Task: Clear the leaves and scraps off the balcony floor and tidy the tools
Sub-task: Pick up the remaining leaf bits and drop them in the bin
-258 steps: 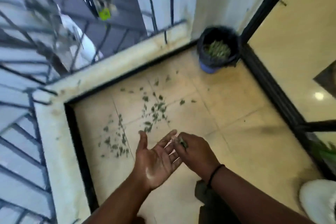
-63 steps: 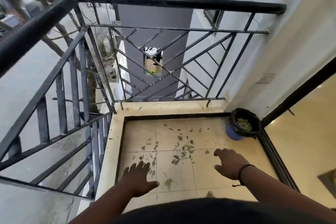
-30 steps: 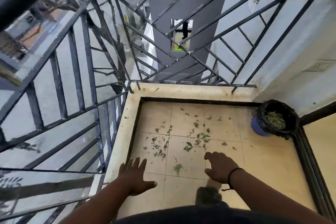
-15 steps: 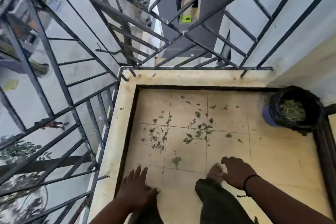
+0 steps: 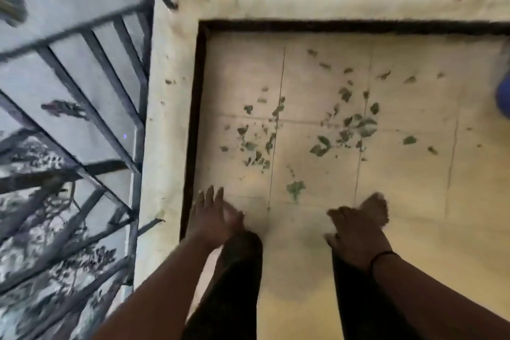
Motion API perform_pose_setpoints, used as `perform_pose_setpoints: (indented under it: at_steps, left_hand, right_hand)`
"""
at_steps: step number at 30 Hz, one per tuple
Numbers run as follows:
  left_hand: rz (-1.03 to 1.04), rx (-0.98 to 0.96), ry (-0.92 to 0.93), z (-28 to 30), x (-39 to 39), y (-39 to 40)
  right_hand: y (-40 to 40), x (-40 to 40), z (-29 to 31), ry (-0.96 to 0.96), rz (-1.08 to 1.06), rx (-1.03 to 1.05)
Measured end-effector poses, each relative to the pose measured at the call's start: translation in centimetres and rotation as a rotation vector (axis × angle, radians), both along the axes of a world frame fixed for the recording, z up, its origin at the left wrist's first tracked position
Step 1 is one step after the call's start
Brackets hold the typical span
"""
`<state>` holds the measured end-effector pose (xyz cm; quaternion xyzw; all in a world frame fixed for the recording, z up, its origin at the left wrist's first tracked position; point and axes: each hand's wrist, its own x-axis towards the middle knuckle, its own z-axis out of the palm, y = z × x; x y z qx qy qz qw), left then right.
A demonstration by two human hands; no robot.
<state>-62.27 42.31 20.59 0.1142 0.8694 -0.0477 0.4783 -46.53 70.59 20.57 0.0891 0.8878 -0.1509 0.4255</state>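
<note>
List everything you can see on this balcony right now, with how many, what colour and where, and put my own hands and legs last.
leaves: dozens of small scraps, green, scattered over the middle of the floor in two loose clusters
single leaf: one, green, alone on the floor just ahead of the hands
floor tiles: several, beige, filling the sunken floor
ledge: one, pale cream with a black inner border, along the left and far sides
railing: one, dark metal bars, left beyond the ledge
blue object: one, cut off at the right edge; cannot tell what it is
wristband: one, black, on the right wrist
legs: two, in dark trousers, bottom centre
left hand: empty, fingers spread
right hand: empty, palm down
</note>
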Motion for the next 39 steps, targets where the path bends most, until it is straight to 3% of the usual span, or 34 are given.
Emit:
perform_pose_setpoints:
  at_steps: [4, 8, 11, 16, 20, 25, 31, 35, 37, 39]
  left_hand:
    - [0.072, -0.014, 0.029, -8.2, -1.7, -1.0]
    - [0.184, 0.021, 0.071, -16.0, -2.8, -1.3]
    - [0.195, 0.061, 0.173, -21.6, -4.3, -1.0]
    - [0.148, 0.125, 0.413, -29.3, -8.0, -1.4]
    - [0.181, 0.159, 0.461, -32.6, -10.6, -1.4]
    - [0.197, 0.193, 0.489, -33.3, -10.2, 1.8]
    - [-0.129, 0.469, 0.392, -33.3, -5.9, 11.3]
    - [-0.322, 0.701, 0.232, -32.1, -3.7, 17.1]
    - [-0.288, 0.8, 0.253, -30.9, -3.3, 18.4]
    - [-0.164, 0.809, 0.305, -29.6, -4.0, 17.7]
  right_hand:
    - [-4.4, 0.7, -8.1, 0.005, 0.074, 0.039]
    - [-6.2, 1.7, -15.4, 0.153, 0.093, 0.114]
    - [-6.6, 2.8, -21.4, 0.324, 0.332, -0.029]
    - [-8.1, 3.6, -30.3, 0.423, 0.798, -0.202]
    - [-6.1, 1.3, -34.8, 0.468, 0.914, -0.205]
    - [-1.5, -2.7, -35.0, 0.554, 0.582, -0.097]
    - [5.0, -7.8, -34.1, 0.504, 0.179, 0.236]
    - [7.4, -9.5, -32.5, 0.416, -0.091, 0.324]
    - [6.8, -9.6, -31.8, 0.41, -0.109, 0.302]
    - [4.2, -9.2, -31.4, 0.445, 0.003, 0.2]
